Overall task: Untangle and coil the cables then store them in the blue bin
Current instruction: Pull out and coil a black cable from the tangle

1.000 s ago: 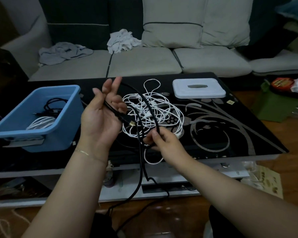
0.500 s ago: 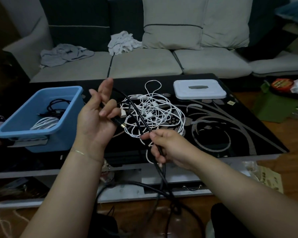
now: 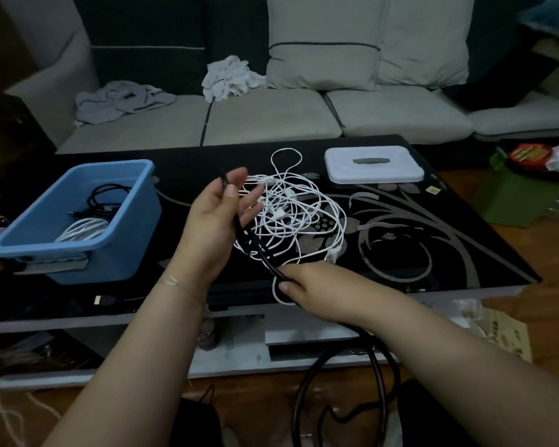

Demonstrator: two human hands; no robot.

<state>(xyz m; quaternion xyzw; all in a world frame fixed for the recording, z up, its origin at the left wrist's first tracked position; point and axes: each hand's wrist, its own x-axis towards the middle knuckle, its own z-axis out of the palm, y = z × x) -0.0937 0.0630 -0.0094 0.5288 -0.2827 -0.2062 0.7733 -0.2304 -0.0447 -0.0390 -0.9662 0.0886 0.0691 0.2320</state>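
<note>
- The left hand (image 3: pixel 218 217) is raised palm-up over the table, fingers loosely spread. The thumb pins a black cable (image 3: pixel 259 250) against the palm, with the cable's end sticking up past the fingertips.
- From that grip the black cable runs down and to the right, straight into the right hand (image 3: pixel 307 287).
- The right hand is curled around the cable near the table's front edge, thumb on top. How tightly the fingers close underneath cannot be told.
- Below the right hand's grip, the cable drops off the table and hangs in large loops toward the floor.
- A tangle of white cables (image 3: pixel 299 214) lies on the black table (image 3: pixel 433 253) just behind both grips, touching the left hand's fingertips in the view. Whether the black cable passes through the tangle cannot be told.
- The blue bin (image 3: pixel 117 250) stands well to the left of the left hand. It holds a white coil (image 3: pixel 84 229) and a black coil (image 3: pixel 105 201).
- A white lid (image 3: pixel 373 164) lies beyond the tangle, to the right of both hands.
- A small plug (image 3: pixel 102 300) lies on the table in front of the bin, left of the left wrist.
</note>
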